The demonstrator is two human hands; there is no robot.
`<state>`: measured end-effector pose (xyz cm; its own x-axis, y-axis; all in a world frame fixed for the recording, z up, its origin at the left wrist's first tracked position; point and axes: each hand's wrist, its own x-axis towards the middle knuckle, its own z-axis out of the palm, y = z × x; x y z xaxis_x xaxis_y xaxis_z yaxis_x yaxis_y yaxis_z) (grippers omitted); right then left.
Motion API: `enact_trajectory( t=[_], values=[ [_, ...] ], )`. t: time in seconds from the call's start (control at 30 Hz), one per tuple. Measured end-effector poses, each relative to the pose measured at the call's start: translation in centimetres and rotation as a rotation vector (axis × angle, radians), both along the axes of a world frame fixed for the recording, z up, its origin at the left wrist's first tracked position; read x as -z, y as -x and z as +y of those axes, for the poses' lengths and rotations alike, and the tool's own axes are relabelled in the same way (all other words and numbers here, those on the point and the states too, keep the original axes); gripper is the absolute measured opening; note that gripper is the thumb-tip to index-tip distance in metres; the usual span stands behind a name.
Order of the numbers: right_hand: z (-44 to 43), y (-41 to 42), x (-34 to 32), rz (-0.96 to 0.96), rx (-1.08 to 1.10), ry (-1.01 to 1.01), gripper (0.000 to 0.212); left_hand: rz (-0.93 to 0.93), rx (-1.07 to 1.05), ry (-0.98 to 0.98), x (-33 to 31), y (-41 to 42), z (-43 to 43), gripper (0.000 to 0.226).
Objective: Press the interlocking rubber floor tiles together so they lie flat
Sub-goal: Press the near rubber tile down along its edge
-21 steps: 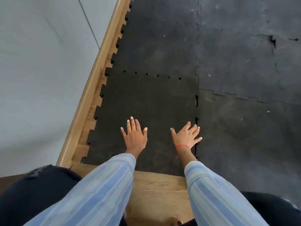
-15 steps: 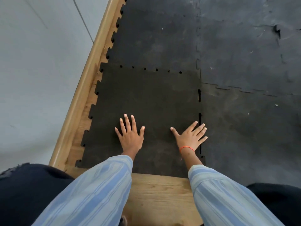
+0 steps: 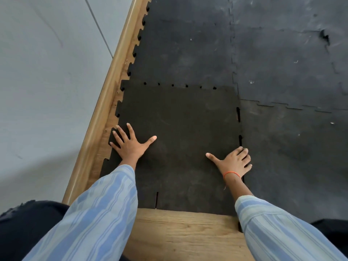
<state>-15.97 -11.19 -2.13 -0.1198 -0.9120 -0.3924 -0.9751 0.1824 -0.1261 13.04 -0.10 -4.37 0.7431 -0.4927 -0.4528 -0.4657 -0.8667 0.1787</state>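
Note:
A dark brown-black rubber tile (image 3: pixel 180 132) with toothed edges lies on the wooden floor. My left hand (image 3: pixel 130 143) rests flat, fingers spread, on its left toothed edge. My right hand (image 3: pixel 234 162), with an orange thread at the wrist, lies flat on the tile's right edge, its fingers across the seam (image 3: pixel 239 117) to the grey tile on the right (image 3: pixel 291 147). Small gaps show along that seam and along the far seam (image 3: pixel 178 85) to the tile beyond (image 3: pixel 184 53).
A wooden skirting board (image 3: pixel 105 102) and a grey wall (image 3: pixel 47 81) run along the left. Bare wooden floor (image 3: pixel 184 232) lies in front of the tile's near edge. More grey tiles (image 3: pixel 282 53) cover the far right, one with a torn spot (image 3: pixel 324 35).
My left hand has slid left to the tile's toothed edge. My right hand has moved right onto the seam. Both hands are now farther apart.

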Motion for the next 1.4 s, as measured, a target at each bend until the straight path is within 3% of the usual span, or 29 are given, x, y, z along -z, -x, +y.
enact_trajectory(
  t=[0.37,1.0,1.4],
  values=[
    [0.2,0.2,-0.9,0.032,0.006,0.043,0.136,0.054,-0.044,0.064,-0.8,-3.0,-1.0,0.132],
    [5.1,2.7,-0.8,0.122,-0.016,0.131,0.14,-0.034,-0.039,0.033,-0.8,-1.0,0.7,0.132],
    [4.1,3.0,-1.3,-0.074,0.012,0.101,0.133,-0.034,-0.064,0.027,-0.5,-1.4,1.4,0.132]
  ],
)
